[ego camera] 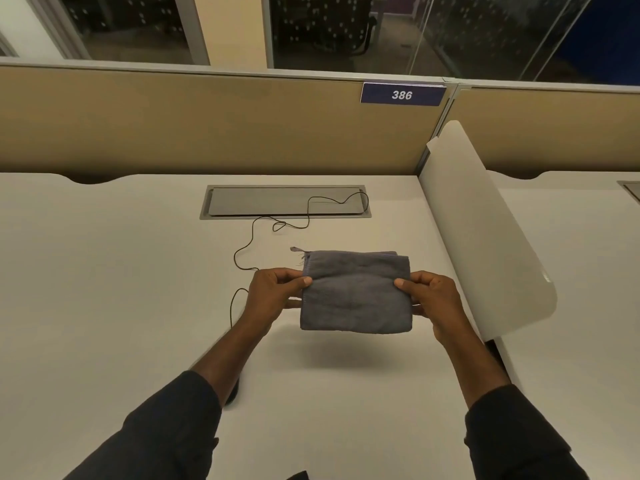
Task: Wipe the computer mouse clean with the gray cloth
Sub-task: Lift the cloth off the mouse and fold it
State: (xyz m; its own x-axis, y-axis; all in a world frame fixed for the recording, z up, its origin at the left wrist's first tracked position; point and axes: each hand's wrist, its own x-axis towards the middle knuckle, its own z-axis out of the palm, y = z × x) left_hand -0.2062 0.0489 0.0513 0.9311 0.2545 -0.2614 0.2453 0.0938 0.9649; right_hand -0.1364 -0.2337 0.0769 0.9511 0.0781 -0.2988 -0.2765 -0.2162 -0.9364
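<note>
Gray cloth, folded, held above the worktop at frame centre: left hand pinches its left edge, right hand pinches its right edge. Mouse mostly hidden under left forearm; its cable runs to the grommet tray above.

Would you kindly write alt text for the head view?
Both hands, left hand and right hand, hold a folded gray cloth above a white desk. A thin black cable trails toward the left forearm; the mouse is mostly hidden.
</note>
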